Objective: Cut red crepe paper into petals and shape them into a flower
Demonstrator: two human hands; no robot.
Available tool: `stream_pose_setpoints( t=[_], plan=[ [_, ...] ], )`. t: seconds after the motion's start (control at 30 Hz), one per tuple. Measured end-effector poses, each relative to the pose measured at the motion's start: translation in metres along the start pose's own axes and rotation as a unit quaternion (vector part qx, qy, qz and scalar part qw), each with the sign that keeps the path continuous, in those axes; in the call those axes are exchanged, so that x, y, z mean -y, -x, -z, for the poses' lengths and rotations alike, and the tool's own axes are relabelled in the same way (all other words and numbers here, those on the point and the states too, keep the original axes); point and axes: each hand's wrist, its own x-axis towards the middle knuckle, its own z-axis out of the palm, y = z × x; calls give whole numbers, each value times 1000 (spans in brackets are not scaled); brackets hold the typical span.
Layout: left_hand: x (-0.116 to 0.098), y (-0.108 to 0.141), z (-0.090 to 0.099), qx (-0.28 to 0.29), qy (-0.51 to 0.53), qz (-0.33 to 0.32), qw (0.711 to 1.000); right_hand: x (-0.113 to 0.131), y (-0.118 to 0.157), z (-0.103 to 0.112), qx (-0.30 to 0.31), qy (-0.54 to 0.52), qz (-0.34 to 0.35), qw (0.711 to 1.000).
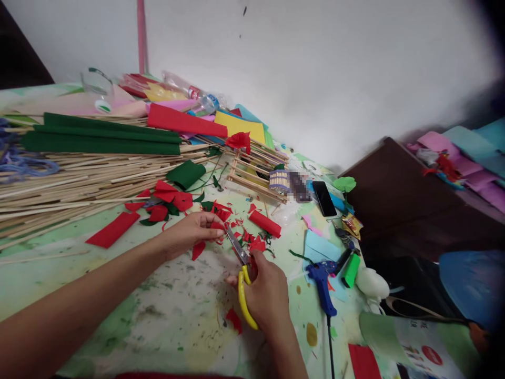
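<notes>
My right hand (266, 295) is wrapped round the yellow handles of a pair of scissors (237, 247), whose blades point up and left. Their tips reach the fingers of my left hand (197, 231), which pinches a small piece of red paper (215, 226). Below and around the blades, red and green scraps (246, 239) lie scattered on the table cover. A rolled red piece (265, 223) rests just beyond the scissors. Cut red pieces (168, 193) are heaped beyond my left hand, and a flat red strip (113, 229) lies to its left.
Thin sticks (79, 179) cover the left side, with green paper (102, 135) over them. A stick frame (256, 176) stands further back. On the right are a blue glue gun (322, 287), its cord, a phone (324, 199) and a green bottle (418, 342).
</notes>
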Motion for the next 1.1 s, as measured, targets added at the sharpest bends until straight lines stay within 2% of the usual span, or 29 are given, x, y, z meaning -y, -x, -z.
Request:
stream_pose_setpoints(
  t=[0.5, 0.77, 0.97, 1.1],
  plan=[
    [-1, -1, 1, 27, 9, 20, 999, -1, 2, -1, 2, 1, 37, 999],
    [-5, -1, 0, 31, -2, 50, 998, 1, 3, 3, 22, -14, 21, 999],
    [-2, -2, 4, 40, -28, 44, 998, 5, 2, 8, 44, -30, 8, 999],
    [0, -3, 5, 46, -21, 39, 998, 5, 2, 8, 32, -46, 8, 998]
  ],
)
